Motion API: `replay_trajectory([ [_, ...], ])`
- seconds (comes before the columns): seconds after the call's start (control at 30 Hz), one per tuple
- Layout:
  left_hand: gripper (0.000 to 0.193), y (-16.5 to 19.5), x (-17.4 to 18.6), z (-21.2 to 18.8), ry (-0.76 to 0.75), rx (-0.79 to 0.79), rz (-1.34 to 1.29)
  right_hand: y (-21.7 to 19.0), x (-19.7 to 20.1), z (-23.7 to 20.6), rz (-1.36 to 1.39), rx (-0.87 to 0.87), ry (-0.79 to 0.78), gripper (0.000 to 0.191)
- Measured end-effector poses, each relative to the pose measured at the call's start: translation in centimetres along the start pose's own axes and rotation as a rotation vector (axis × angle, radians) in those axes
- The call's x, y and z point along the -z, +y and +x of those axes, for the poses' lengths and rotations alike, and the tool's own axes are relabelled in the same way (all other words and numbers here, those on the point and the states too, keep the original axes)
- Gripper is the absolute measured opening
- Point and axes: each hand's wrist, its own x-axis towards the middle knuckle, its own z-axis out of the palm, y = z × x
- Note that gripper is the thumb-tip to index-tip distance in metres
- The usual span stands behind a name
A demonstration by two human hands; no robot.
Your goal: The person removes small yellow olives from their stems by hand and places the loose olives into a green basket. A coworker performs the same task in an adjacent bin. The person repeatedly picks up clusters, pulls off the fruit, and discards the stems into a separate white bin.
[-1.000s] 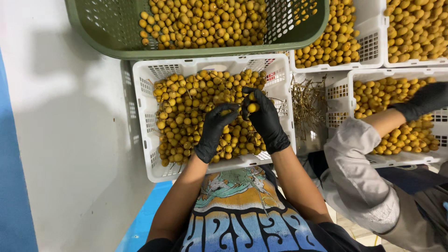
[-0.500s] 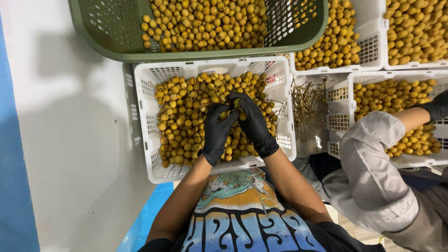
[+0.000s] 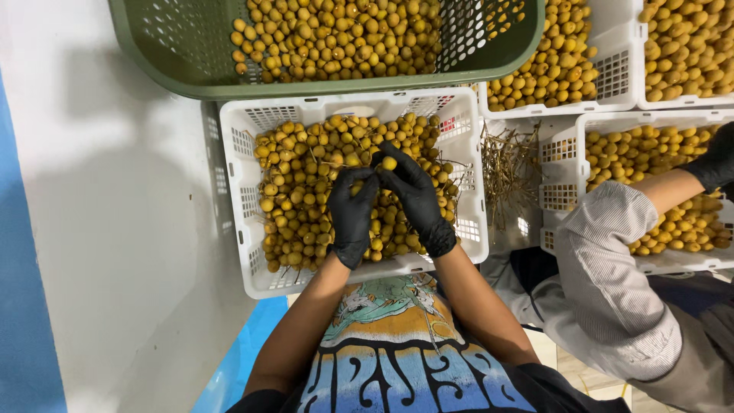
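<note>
Both my hands wear black gloves and meet over a white slotted crate (image 3: pixel 235 191) full of small round yellow-brown fruit on thin stems. My right hand (image 3: pixel 417 200) pinches one yellow fruit (image 3: pixel 389 163) at its fingertips. My left hand (image 3: pixel 352 216) is closed beside it, fingertips touching the same small cluster of fruit and stem. The loose fruit (image 3: pixel 302 199) fills the crate beneath both hands.
A green basket (image 3: pixel 191 53) of the same fruit sits above the crate. More white crates (image 3: pixel 612 84) of fruit stand to the right, with a heap of bare twigs (image 3: pixel 508 168) between. Another person's arm in a grey striped sleeve (image 3: pixel 612 283) with a black glove (image 3: pixel 711 164) reaches into the right crate.
My hands have drawn closer together and shifted slightly left, still holding the fruit. The other person's gloved hand has pulled back toward the right edge.
</note>
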Motion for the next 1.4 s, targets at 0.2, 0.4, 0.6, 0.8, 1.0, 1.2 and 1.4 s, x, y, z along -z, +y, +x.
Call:
replay_trajectory([
  [0.2, 0.015, -0.3, 1.3, 0.8, -0.122, -0.025, 0.03, -1.1, 1.6, 0.3, -0.181, -0.008, -0.123, 0.045],
  [0.4, 0.011, -0.9, 2.3, 0.9, -0.222, -0.099, 0.308, -1.9, 2.1, 0.5, -0.433, 0.107, -0.227, 0.043],
  [0.6, 0.014, -1.8, 1.8, 0.5, -0.077, -0.215, 0.32, -1.5, -0.3, -0.9, -0.435, 0.14, -0.068, 0.043],
  [0.8, 0.013, -2.2, 2.2, 0.4, -0.12, -0.019, 0.085, -1.7, -0.9, -0.8, -0.39, 0.137, 0.026, 0.036],
  [1.0, 0.01, -3.1, 3.2, 1.0, -0.175, 0.172, -0.229, -1.6, 1.3, 0.4, 0.233, -0.185, 0.039, 0.045],
  [1.2, 0.014, -3.9, 5.3, 1.5, -0.207, -0.056, -0.132, -5.3, 2.0, 1.7, 0.322, -0.235, -0.017, 0.045],
  [1.4, 0.022, -3.8, 6.1, 1.1, -0.244, 0.475, -1.102, -14.5, 1.9, 6.2, -0.19, 0.632, -0.131, 0.053],
])
